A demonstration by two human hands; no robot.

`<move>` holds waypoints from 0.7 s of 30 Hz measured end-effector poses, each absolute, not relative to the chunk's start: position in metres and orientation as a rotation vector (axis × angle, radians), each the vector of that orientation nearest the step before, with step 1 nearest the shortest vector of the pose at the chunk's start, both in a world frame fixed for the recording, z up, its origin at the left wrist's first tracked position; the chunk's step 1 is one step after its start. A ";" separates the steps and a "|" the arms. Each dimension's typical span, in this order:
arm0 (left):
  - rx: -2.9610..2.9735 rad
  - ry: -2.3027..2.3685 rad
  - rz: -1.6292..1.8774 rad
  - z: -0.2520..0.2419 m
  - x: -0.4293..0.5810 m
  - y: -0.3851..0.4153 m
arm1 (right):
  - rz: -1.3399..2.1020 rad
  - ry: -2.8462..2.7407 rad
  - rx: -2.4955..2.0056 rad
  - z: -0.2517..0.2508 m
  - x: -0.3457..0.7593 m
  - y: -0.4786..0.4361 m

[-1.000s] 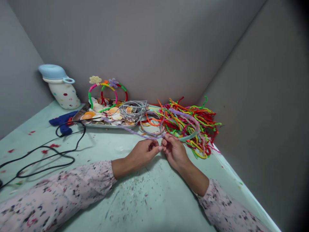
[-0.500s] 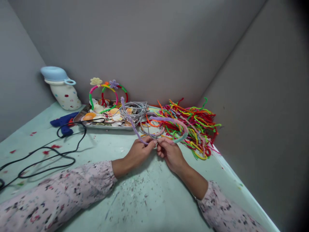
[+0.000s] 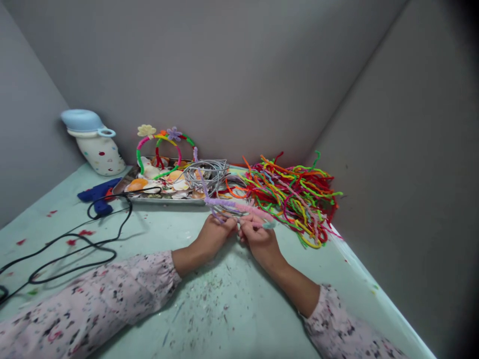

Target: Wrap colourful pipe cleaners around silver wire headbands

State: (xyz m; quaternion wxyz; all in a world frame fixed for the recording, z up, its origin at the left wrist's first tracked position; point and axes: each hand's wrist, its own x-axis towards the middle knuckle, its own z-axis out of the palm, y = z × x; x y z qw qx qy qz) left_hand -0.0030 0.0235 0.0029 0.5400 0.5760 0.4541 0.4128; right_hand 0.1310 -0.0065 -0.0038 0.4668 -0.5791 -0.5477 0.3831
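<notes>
A hoop wrapped in fuzzy pipe cleaner, with a lilac part, a pink part [image 3: 258, 210] and a teal part, is gripped in the closed fingers of my right hand [image 3: 262, 244]. My left hand [image 3: 213, 239] pinches a lilac pipe cleaner [image 3: 202, 182] whose loose end sticks up past the tray edge. Both sets of fingertips nearly meet at the hoop's near side, where grey wire shows a little. The exact contact between pipe cleaner and wire is hidden by the fingers.
Behind my hands stands a metal tray [image 3: 168, 201] with shells, two flower-topped hoops [image 3: 178, 149] and coiled grey wire [image 3: 207, 174]. A heap of bright pipe cleaners [image 3: 295, 194] lies right. To the left are a blue glue gun [image 3: 99, 192], its black cord [image 3: 101, 242] and a bottle [image 3: 99, 152].
The hoop has turned in my hands, so its arc now lies flatter and extends leftward above my fingers. The lilac loose end stands more upright. Both hands stay close together.
</notes>
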 end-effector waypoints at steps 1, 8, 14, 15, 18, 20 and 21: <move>1.377 1.111 0.966 0.002 -0.004 0.024 | 0.883 -1.382 -1.431 -0.004 0.131 -0.007; 1.357 1.143 0.943 -0.004 -0.004 0.023 | 0.709 -1.482 -1.337 -0.006 0.131 -0.011; 1.342 1.086 0.981 -0.009 -0.003 0.026 | 0.616 -1.524 -1.381 -0.006 0.132 -0.012; 1.351 1.076 0.986 -0.010 -0.003 0.026 | 0.600 -1.532 -1.394 -0.006 0.132 -0.012; 1.359 1.048 0.993 -0.009 -0.003 0.027 | 0.573 -1.543 -1.406 -0.006 0.132 -0.013; 1.348 1.032 0.992 -0.006 -0.003 0.026 | 0.567 -1.544 -1.404 -0.006 0.132 -0.013; 1.341 1.027 0.990 -0.005 -0.003 0.026 | 0.567 -1.543 -1.400 -0.006 0.132 -0.014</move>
